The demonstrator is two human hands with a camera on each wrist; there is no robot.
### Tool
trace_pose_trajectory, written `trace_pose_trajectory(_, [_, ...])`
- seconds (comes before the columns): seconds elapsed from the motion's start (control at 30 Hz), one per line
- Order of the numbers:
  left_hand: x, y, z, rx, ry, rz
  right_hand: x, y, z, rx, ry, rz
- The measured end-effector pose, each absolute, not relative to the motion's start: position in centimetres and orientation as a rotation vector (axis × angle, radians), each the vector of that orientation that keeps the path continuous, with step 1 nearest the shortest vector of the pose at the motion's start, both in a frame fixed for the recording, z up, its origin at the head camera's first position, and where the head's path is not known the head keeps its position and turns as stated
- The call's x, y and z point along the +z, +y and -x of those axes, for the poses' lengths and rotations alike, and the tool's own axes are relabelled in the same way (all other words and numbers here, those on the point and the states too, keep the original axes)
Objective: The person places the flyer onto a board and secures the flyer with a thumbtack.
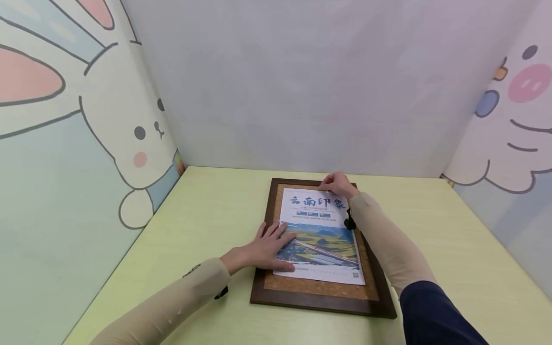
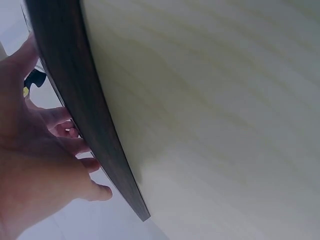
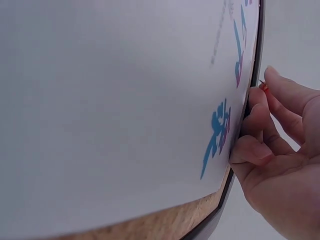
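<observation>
Lying on the cork face of a framed corkboard [image 1: 319,288], a printed poster [image 1: 320,235] is being pressed along its left edge by the left hand [image 1: 267,248], its fingers being spread and nothing being grasped in that grip. At the corkboard's far edge, a small red pin [image 3: 264,86] is being pinched between thumb and finger by the right hand [image 1: 338,184]. The corkboard is being carried by a pale yellow table [image 1: 207,215]. Left of the corkboard, a cartoon rabbit [image 1: 129,115] is being displayed on the wall; beyond the corkboard, a plain wall [image 1: 302,86] is being shown.
</observation>
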State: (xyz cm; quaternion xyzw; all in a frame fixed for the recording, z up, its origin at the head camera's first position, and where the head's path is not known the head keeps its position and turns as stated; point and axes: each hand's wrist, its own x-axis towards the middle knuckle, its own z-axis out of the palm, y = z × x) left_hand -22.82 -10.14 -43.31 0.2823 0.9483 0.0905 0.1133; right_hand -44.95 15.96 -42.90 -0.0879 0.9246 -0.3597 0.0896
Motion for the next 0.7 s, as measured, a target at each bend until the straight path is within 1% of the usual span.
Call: trace_pose_trajectory(0.7, [-42.97, -9.99, 22.75, 0.277, 2.766, -0.812, -43.16, 15.87, 45.23, -0.983, 2.737, 0.361])
